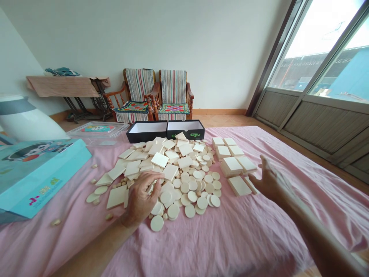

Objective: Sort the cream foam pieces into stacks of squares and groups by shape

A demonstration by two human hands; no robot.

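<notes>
My left hand [142, 196] is over the near left part of a heap of pale wooden pieces. Its fingers are curled towards the thumb, and whatever lies between them is mostly hidden. Just beyond the fingertips a square wooden tile [170, 172] leans on the heap. Round wooden discs [173, 211] spread to the right of this hand. On the right, my right hand [268, 179] hovers with fingers apart and nothing in them, beside the nearest stack of square tiles [240, 186]. More tile stacks [231, 166] stand behind it in two columns.
Two black open boxes [147, 132] stand behind the heap, with a clear plastic lid [98, 129] to their left. A turquoise box [57, 181] and a white kettle [29, 119] are at the left. A pink cloth [201, 246] covers the table. Small wooden bits [56, 222] lie scattered.
</notes>
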